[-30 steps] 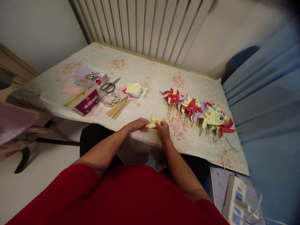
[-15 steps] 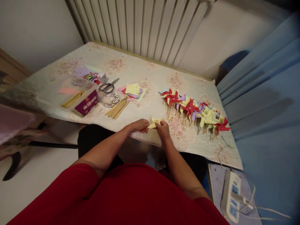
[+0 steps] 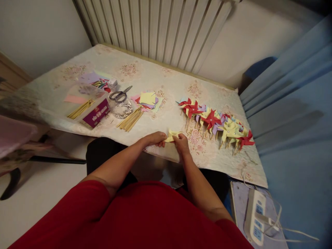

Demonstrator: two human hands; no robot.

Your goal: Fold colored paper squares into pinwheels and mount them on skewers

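Observation:
At the table's near edge my left hand and my right hand both pinch a folded piece of yellow paper. Fingers of both hands are closed on it, the left on its left end, the right on its right side. The paper rests low over the flowered tablecloth. A row of finished paper pinwheels in red, yellow and purple lies just right of my hands.
A bundle of wooden sticks, a stack of coloured paper squares, scissors, a clear tub and a purple-labelled box lie left of centre. A power strip sits at the lower right. A radiator stands behind the table.
My hands have stayed on the yellow paper with only slight finger shifts. The view has drifted a little.

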